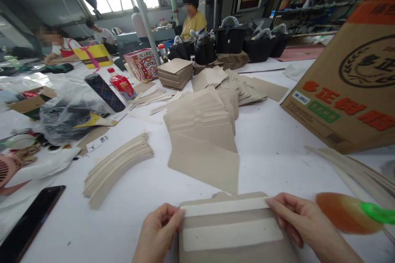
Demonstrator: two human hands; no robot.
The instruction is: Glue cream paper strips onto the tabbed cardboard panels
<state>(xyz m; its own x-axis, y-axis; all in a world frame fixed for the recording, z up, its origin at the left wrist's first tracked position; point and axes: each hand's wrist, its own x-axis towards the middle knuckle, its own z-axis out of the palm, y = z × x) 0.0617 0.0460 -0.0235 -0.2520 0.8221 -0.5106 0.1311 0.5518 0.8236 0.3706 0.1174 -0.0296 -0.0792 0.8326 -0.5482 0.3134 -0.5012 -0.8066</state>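
Note:
At the bottom centre lies a beige panel [234, 250] with a pale wide strip [231, 234] across it. A narrower pale strip [225, 206] runs along its far edge. My left hand [162, 230] pinches the left end of this narrow strip between thumb and fingers. On the other side, my right hand [296, 218] pinches its right end. Beyond the panel, a fanned pile of beige panels [203, 148] spreads over the white table [265, 164]. A curved stack of narrow strips [119, 166] lies to the left.
A brown paper sack [348, 86] stands at right, near an amber object with a green handle [345, 213]. A phone [31, 222], plastic bag [61, 119] and red bottle [121, 84] are at left. Black handbags [230, 39] and seated people [194, 20] are farther back.

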